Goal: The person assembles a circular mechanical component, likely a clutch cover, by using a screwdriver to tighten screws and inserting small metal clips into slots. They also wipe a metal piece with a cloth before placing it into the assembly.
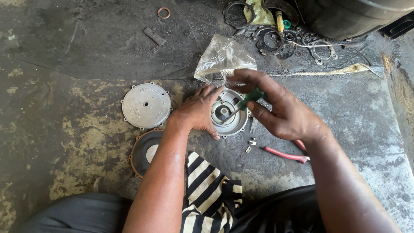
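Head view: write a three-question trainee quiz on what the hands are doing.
1. True or false: the right hand holds a green-handled screwdriver.
2. What does the left hand steady? A) round metal housing B) clear plastic bag C) red-handled pliers
3. Fill in: the round metal cover plate lies on the floor to the ___ of the housing in the picture.

Key:
1. True; its tip points into the round metal housing.
2. A; the clear plastic bag and the red-handled pliers lie untouched.
3. Left.
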